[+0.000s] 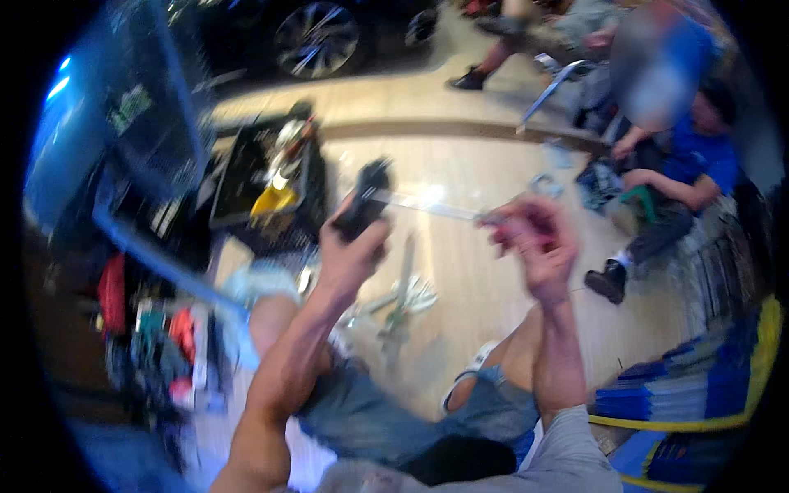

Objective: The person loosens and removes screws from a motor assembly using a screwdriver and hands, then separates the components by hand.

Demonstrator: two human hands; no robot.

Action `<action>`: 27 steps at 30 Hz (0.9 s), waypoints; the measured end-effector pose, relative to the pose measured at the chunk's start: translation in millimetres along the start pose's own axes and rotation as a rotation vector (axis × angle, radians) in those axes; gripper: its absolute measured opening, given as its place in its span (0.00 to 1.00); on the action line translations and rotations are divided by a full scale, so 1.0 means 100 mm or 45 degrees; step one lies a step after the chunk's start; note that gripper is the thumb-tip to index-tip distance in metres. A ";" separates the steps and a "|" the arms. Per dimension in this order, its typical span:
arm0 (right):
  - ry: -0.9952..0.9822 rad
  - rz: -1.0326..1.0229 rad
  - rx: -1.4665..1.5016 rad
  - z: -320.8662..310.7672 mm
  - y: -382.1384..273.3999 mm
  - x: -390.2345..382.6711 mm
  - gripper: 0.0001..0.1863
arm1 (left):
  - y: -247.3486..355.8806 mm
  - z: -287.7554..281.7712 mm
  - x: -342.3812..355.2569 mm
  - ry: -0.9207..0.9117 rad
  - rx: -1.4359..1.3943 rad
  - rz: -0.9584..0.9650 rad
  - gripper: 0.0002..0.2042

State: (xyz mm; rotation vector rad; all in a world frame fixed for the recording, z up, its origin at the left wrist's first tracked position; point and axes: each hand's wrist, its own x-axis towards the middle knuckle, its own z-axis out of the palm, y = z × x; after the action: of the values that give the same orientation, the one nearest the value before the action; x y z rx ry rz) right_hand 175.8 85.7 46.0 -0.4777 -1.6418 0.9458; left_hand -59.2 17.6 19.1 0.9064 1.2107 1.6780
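In my left hand (352, 246), a black object (364, 197) is gripped, blurred by motion. A thin, pale, translucent strip (423, 204) stretches from it toward my right hand (530, 246), whose fingers are closed round the strip's other end; any small thing among those fingers is too blurred to name. Both hands are raised over my bent legs. Behind and below them, loose silvery pieces (411, 296) lie on the light wooden floor (468, 329).
A black crate (222, 205) with a yellow item stands left of my hands. Tools (164, 345) lie at lower left. A dark car (378, 33) is behind. A co-worker in blue (690, 164) sits at right, another person (526, 33) beyond. Blue-yellow mats (682, 378) lie at lower right.
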 end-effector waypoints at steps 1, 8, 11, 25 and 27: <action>-0.060 0.014 0.000 0.03 0.08 -0.05 0.11 | -0.05 -0.09 -0.04 0.034 0.035 -0.014 0.12; -0.059 0.310 0.086 0.03 -0.07 -0.08 0.15 | -0.07 -0.04 -0.03 0.022 0.109 0.094 0.10; -0.014 0.409 -0.160 0.06 -0.12 -0.03 0.17 | -0.02 0.01 -0.04 0.040 0.098 0.051 0.08; 0.002 0.427 0.038 0.01 -0.04 0.04 0.16 | -0.02 -0.01 0.01 0.020 0.134 0.031 0.09; -0.001 0.424 -0.026 0.03 -0.05 0.02 0.15 | -0.01 0.01 -0.01 0.025 0.135 0.003 0.08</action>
State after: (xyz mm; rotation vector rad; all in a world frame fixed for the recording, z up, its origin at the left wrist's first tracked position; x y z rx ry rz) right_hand 172.9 82.8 50.6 -0.7811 -1.6019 1.1728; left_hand -58.2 16.9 18.6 0.9576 1.3230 1.6410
